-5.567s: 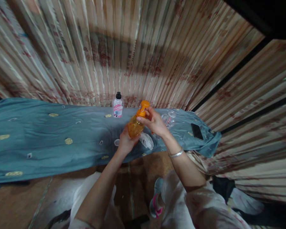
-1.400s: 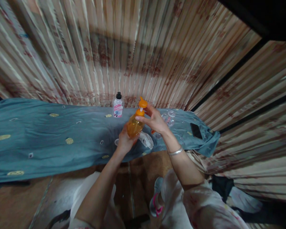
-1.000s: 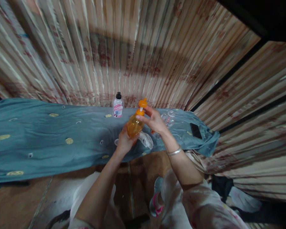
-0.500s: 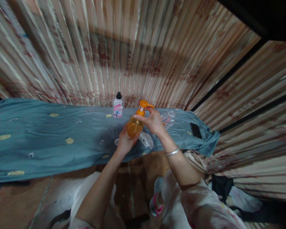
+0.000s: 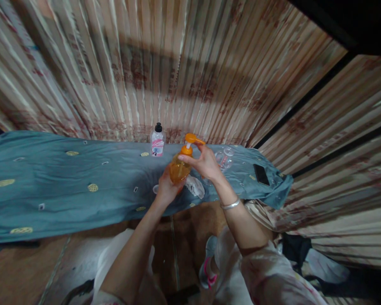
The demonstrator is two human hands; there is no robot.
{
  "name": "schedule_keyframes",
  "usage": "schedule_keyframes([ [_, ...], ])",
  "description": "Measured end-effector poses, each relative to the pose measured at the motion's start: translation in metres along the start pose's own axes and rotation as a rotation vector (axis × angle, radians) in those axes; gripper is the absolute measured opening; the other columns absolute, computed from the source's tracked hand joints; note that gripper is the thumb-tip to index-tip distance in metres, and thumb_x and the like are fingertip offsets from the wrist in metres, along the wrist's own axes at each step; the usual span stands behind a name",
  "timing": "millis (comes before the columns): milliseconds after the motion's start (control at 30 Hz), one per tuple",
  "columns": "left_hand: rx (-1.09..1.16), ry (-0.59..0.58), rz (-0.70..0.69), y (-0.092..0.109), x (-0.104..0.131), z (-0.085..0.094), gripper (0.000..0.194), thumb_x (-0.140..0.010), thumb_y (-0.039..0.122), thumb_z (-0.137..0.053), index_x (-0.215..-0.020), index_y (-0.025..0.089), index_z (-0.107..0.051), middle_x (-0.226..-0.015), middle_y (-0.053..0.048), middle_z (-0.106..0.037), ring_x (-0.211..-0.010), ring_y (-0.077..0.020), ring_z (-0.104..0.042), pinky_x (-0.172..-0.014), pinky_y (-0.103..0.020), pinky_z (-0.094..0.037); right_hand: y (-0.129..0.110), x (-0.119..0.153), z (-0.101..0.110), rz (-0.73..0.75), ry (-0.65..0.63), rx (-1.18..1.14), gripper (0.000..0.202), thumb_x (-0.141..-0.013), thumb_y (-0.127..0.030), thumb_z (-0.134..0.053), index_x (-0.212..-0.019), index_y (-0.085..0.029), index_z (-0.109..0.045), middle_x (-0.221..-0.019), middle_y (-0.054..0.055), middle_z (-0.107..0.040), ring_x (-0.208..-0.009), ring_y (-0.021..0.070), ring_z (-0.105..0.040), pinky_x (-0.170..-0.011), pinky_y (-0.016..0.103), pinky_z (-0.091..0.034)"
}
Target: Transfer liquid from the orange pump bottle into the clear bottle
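Note:
An amber pump bottle (image 5: 178,171) with an orange pump head (image 5: 191,138) is held slightly tilted above the cloth-covered table. My left hand (image 5: 167,186) is closed around its lower part. My right hand (image 5: 205,162) grips near the neck, its thumb across the bottle's shoulder and its fingers up by the pump spout, partly hidden. Beneath my hands lies a crumpled white cloth or wipe (image 5: 195,187). A small clear round piece (image 5: 155,189) shows beside my left hand. Just past my right hand is a clear plastic container (image 5: 227,159), its kind unclear.
A clear bottle with a black cap and pink label (image 5: 157,144) stands at the table's back edge. Toward the right end lies a dark phone (image 5: 261,174). The teal patterned tablecloth (image 5: 63,178) drapes over the edges. Pleated curtains (image 5: 152,63) hang close behind and to the right.
My right hand has shifted slightly, its fingers and thumb moving a little around the neck and spout. The bottle stays in nearly the same place in my left hand.

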State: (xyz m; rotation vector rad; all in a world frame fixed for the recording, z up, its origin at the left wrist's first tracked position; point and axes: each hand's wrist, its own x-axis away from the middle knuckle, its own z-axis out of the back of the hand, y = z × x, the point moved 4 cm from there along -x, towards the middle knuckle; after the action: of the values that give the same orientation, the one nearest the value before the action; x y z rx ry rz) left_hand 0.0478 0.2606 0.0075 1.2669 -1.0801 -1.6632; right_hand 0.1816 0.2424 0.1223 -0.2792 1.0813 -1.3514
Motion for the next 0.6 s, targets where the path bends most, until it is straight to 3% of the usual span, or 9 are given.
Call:
schedule_keyframes([
  [133, -0.036, 0.004, 0.002, 0.0024, -0.0003, 0.0015, 0.056, -0.067, 0.025, -0.075, -0.118, 0.020, -0.052, -0.110, -0.007, -0.068, -0.098, -0.0240, -0.067, -0.088, -0.042, -0.054, 0.0020, -0.0009, -0.0023, 0.000, -0.030, -0.017, 0.041, -0.074, -0.053, -0.067, -0.098, -0.021, -0.068, -0.104, 0.006, -0.071, -0.102, 0.0259, -0.064, -0.096, 0.042, -0.045],
  [267, -0.024, -0.009, 0.025, 0.0017, -0.0001, 0.0006, 0.058, -0.068, 0.028, -0.075, -0.120, 0.019, -0.050, -0.110, -0.007, -0.068, -0.097, -0.0235, -0.068, -0.087, -0.041, -0.054, -0.0008, -0.0004, -0.0008, -0.016, 0.070, 0.057, 0.045, -0.068, -0.054, -0.073, -0.096, -0.020, -0.068, -0.109, 0.010, -0.069, -0.106, 0.0280, -0.062, -0.096, 0.042, -0.044],
  [467, -0.040, -0.006, 0.018, 0.0000, -0.0008, -0.0002, 0.059, -0.066, 0.025, -0.076, -0.120, 0.019, -0.051, -0.111, -0.008, -0.068, -0.099, -0.0248, -0.067, -0.089, -0.043, -0.054, -0.0017, 0.0000, -0.0025, 0.016, -0.018, 0.082, 0.039, -0.074, -0.053, -0.067, -0.095, -0.020, -0.069, -0.096, 0.008, -0.071, -0.092, 0.0266, -0.065, -0.087, 0.041, -0.047],
  [600, -0.041, -0.003, 0.021, 0.0009, -0.0014, -0.0005, 0.057, -0.066, 0.027, -0.076, -0.118, 0.020, -0.053, -0.112, -0.008, -0.068, -0.101, -0.0271, -0.067, -0.091, -0.044, -0.053, -0.0019, -0.0012, -0.0037, 0.027, 0.007, 0.124, 0.036, -0.076, -0.053, -0.066, -0.089, -0.020, -0.069, -0.090, 0.007, -0.070, -0.088, 0.0255, -0.064, -0.084, 0.039, -0.048],
])
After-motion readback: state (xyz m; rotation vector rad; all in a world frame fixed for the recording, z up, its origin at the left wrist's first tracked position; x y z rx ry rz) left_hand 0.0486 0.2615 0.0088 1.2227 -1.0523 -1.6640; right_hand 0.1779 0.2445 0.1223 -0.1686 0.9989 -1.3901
